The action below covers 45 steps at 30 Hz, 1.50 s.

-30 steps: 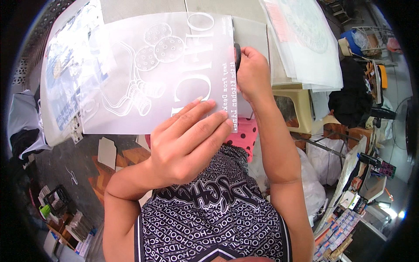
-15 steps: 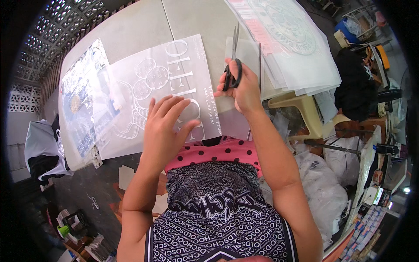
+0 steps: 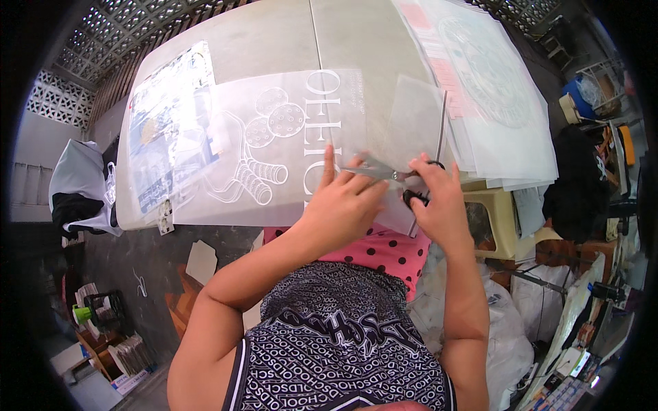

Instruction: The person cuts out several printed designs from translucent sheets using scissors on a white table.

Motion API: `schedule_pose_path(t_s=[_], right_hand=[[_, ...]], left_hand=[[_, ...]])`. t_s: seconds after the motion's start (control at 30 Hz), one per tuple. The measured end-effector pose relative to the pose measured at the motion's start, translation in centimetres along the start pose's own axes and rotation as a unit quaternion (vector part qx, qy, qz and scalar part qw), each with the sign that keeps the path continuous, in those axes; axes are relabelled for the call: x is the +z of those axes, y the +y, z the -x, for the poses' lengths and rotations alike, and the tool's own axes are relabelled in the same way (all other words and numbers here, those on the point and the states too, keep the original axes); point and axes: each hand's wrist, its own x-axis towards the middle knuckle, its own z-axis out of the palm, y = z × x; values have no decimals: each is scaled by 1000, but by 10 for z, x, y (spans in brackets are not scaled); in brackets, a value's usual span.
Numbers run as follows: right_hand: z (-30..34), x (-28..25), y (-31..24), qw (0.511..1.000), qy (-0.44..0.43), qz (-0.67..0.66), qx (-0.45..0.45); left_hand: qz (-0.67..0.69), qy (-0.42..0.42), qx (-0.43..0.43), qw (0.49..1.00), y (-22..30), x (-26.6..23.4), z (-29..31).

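Note:
Black-handled scissors (image 3: 414, 199) are in my right hand (image 3: 440, 205), its fingers at the handle loops. The parted, blurred blades point left, toward my left hand (image 3: 346, 209). My left hand lies over the lower right part of a clear printed film (image 3: 192, 195), fingers spread and the index stretched away from me. White lettering and a line drawing of round shapes and a ribbed form cover this film. Motion smears some left fingertips, and the hand hides the end of the lettering. A smaller translucent sheet (image 3: 415, 103) lies beyond the scissors.
A thin metal ruler-like strip (image 3: 442, 127) lies right of the scissors. Stacked translucent sheets (image 3: 510, 154) overhang the right side of the pale table (image 3: 260, 41). A shiny printed sheet (image 3: 161, 130) is at the left. Below the table's right side stands a cream plastic stool (image 3: 504, 212).
My right hand has brought the scissors down and turned their blades from upright to leftward, opening them. My left hand has moved right toward the blades. The view has shifted.

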Motion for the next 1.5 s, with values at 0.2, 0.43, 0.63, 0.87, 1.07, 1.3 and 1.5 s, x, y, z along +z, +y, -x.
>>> schedule_pose_path(t_s=[0.2, 0.43, 0.63, 0.87, 1.07, 1.3, 1.5], right_hand=[[34, 8, 30, 987, 92, 60, -119], [235, 14, 106, 886, 304, -78, 341], [464, 34, 158, 688, 215, 131, 681], [558, 90, 150, 541, 127, 164, 815], [491, 144, 229, 809, 136, -9, 572], [323, 136, 221, 822, 120, -190, 523], [353, 152, 254, 896, -2, 66, 440]], left_hand=[[-82, 74, -177, 978, -27, -18, -1], [25, -14, -37, 999, -68, -32, 5], [83, -62, 25, 994, -96, -52, 6], [62, 15, 0, 998, -89, -61, 14], [6, 35, -14, 999, -20, -5, -7], [40, -10, 60, 997, -33, -29, 21], [475, 365, -216, 771, -117, -105, -2]])
